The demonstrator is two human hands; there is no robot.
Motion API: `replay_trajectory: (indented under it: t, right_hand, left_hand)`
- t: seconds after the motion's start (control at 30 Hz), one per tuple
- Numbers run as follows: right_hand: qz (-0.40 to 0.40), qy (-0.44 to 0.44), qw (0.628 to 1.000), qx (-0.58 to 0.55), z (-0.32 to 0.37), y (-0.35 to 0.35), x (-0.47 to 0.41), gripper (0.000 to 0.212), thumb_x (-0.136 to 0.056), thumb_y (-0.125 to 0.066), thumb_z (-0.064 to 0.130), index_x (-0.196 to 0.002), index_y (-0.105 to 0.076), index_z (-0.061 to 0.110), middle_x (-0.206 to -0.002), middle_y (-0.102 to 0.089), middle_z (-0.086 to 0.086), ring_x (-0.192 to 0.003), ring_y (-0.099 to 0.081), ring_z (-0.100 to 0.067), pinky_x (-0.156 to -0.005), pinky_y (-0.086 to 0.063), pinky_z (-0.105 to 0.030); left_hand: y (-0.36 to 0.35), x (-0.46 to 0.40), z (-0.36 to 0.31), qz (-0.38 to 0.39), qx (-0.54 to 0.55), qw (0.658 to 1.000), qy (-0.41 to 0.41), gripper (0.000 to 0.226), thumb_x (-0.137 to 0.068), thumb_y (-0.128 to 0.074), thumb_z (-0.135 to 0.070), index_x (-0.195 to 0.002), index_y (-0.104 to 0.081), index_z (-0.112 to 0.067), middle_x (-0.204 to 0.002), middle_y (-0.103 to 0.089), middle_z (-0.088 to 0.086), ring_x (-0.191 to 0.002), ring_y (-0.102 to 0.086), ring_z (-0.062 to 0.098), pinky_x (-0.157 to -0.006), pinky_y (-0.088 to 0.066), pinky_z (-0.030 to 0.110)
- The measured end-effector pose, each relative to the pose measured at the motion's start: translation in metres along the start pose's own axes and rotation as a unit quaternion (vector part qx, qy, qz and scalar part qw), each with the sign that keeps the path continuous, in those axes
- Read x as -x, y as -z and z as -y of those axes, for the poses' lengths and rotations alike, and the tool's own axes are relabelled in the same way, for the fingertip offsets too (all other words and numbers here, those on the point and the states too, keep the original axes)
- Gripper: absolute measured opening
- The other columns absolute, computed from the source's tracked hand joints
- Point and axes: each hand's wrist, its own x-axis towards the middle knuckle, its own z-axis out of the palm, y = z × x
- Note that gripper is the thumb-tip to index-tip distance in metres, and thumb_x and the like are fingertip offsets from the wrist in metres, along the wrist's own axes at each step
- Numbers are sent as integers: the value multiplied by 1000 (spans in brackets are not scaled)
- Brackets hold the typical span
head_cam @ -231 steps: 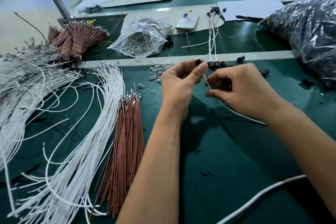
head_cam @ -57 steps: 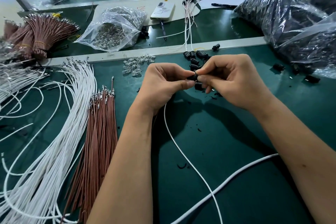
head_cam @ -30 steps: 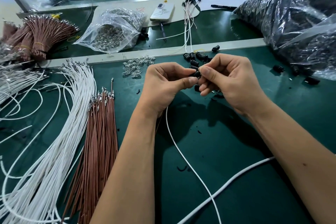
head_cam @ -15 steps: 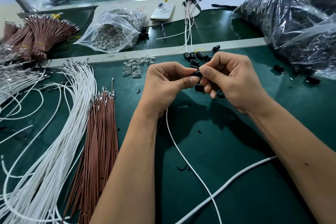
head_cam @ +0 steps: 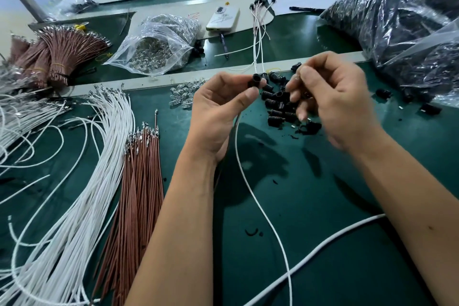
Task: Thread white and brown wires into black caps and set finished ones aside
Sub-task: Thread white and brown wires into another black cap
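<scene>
Several loose black caps (head_cam: 279,104) lie beneath right hand (head_cam: 332,97).

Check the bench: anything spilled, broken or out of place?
Small black bits and crumbs are strewn on the green mat below the pile of loose black caps, and a curled black sliver lies alone nearer the person. They look like broken-off plastic, though I can't tell for sure. Otherwise nothing stands out.
</scene>
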Motion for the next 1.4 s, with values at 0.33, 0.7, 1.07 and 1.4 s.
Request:
replay_trajectory:
  t: [0.33, 0.7, 1.07, 1.4]
  right_hand:
    - [74, 71, 981, 165, 2, -24, 15, 8, -96, -67, 16, -92, -71, 20, -67, -45, -5, -59, -38, -23, -53, -36, -37]
    - [15, 197, 946, 259, 7, -22, 18, 6, -91, -74, 0, -94, -79, 2, -74, -58, -15, -64, -54, -27, -56, -43, -35]
    - [27, 260, 903, 340, 7, -27, 17, 12, -97, -65, 1, -89, -73, -2, -78, -43, 7, -69, -42, 5, -68, -30, -9]
    - [38, 250, 902, 350, 3, -32, 18, 28, -97, -67, 1, -70, -60, 2, -69, -40, 2, -60, -34, -14, -61, -26, -13]
  left_hand:
    - [-13, 2, -1, 89, 35, 995, -20, 30, -78, -72, 4, -97, -80, -17, -98, -75, 5, -103, -65, 24, -102, -47, 39]
    - [-14, 5, -12, 152, 6, 987, -41, 29, -71, -73, 8, -90, -79, -14, -107, -73, 8, -113, -63, 23, -102, -47, 39]
    - [-13, 4, -17, 86, -11, 993, -75, 33, -67, -71, 21, -77, -74, -10, -81, -73, 4, -81, -69, 18, -81, -54, 29]
    - [-17, 5, -12, 45, -2, 996, -75, 32, -65, -72, 18, -71, -77, -13, -79, -74, 8, -76, -69, 20, -77, -57, 34]
